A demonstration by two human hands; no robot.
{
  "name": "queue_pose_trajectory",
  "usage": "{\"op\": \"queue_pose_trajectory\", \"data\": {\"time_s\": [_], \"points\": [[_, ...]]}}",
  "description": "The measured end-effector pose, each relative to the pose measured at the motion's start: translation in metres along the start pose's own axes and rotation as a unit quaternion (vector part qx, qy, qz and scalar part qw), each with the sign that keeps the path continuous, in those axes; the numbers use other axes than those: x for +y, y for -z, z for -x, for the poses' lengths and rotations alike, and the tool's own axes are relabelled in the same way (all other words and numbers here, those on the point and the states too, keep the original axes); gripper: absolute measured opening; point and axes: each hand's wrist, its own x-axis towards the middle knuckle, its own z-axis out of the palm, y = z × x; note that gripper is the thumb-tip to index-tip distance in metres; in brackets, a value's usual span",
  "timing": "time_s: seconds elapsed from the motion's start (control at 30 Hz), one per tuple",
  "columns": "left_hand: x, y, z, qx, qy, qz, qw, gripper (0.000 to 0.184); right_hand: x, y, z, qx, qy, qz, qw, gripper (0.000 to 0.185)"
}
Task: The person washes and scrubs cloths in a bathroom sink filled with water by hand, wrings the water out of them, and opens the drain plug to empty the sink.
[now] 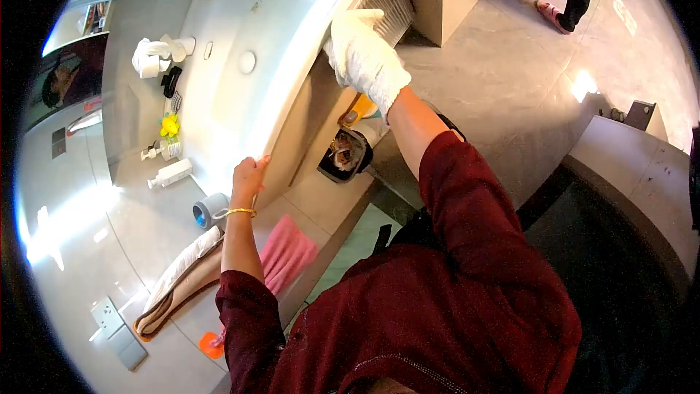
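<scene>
My left hand [249,178], with a yellow bangle at the wrist, grips the near corner of the white bathtub rim [281,102]. A bulky white cloth glove [357,44] covers my right hand [370,62], which lies at the tub's outer right side. One digit sticks out sideways in the glove; the other fingers are hidden inside it. Below this arm, a dark open bin [345,155] with rubbish in it stands on the floor against the tub. An orange-yellow object [357,111] is partly visible beside the bin.
Along the tub's left ledge are white bottles [171,173], a yellow flower-shaped item [170,125] and a black item [171,82]. A pink towel [288,254] hangs near my left forearm. Another person's legs and pink slippers [552,16] show at top right. A dark-seated chair [620,263] stands at right.
</scene>
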Motion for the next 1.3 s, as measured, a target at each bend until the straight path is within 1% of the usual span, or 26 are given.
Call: {"op": "queue_pose_trajectory", "data": {"time_s": [0.1, 0.2, 0.3, 0.4, 0.5, 0.6, 0.73, 0.9, 0.97, 1.0, 1.1, 1.2, 1.3], "points": [[0.004, 0.001, 0.002, 0.008, -0.015, -0.042, 0.999, 0.056, 0.003, 0.003, -0.001, 0.003, -0.005, -0.002, 1.000, 0.027], [0.005, 0.001, 0.005, 0.021, -0.019, -0.027, 0.999, 0.056, 0.005, 0.003, 0.005, 0.000, -0.011, -0.004, 1.000, 0.027], [-0.008, -0.007, -0.004, 0.008, -0.004, 0.009, 1.000, 0.056, 0.013, 0.006, 0.014, -0.006, -0.025, -0.004, 1.000, 0.028], [-0.004, -0.004, -0.002, 0.001, 0.011, 0.016, 1.000, 0.055, 0.023, 0.008, 0.019, -0.011, -0.038, -0.002, 0.999, 0.028], [0.002, -0.001, 0.000, -0.001, 0.011, -0.007, 1.000, 0.053, 0.028, 0.015, 0.006, -0.003, -0.043, -0.001, 0.999, 0.028], [-0.001, -0.003, -0.003, 0.004, -0.003, -0.025, 1.000, 0.052, 0.022, 0.019, -0.020, 0.006, -0.040, -0.005, 0.999, 0.028], [0.001, -0.001, -0.002, -0.002, 0.010, -0.011, 1.000, 0.052, 0.014, 0.017, -0.039, 0.009, -0.038, -0.005, 0.999, 0.028], [-0.004, -0.002, -0.004, -0.016, 0.020, 0.033, 0.999, 0.051, -0.003, 0.000, -0.020, -0.015, -0.046, -0.002, 0.999, 0.028], [-0.008, -0.004, -0.007, -0.008, 0.011, 0.010, 1.000, 0.052, -0.006, -0.002, -0.015, -0.024, -0.047, 0.000, 0.999, 0.028], [-0.011, -0.005, -0.009, -0.005, 0.007, -0.003, 1.000, 0.052, -0.004, -0.002, -0.019, -0.025, -0.045, 0.003, 0.999, 0.028], [-0.005, -0.001, -0.003, -0.020, 0.039, 0.059, 0.997, 0.053, 0.013, 0.015, -0.046, -0.006, -0.039, 0.023, 0.999, 0.028], [-0.020, -0.013, -0.012, 0.022, -0.009, -0.033, 0.999, 0.054, 0.041, 0.039, -0.087, 0.014, -0.029, 0.059, 0.998, 0.028], [-0.002, 0.002, -0.005, -0.018, 0.030, -0.011, 0.999, 0.054, 0.062, 0.054, -0.119, 0.003, -0.024, 0.091, 0.996, 0.028]]}}
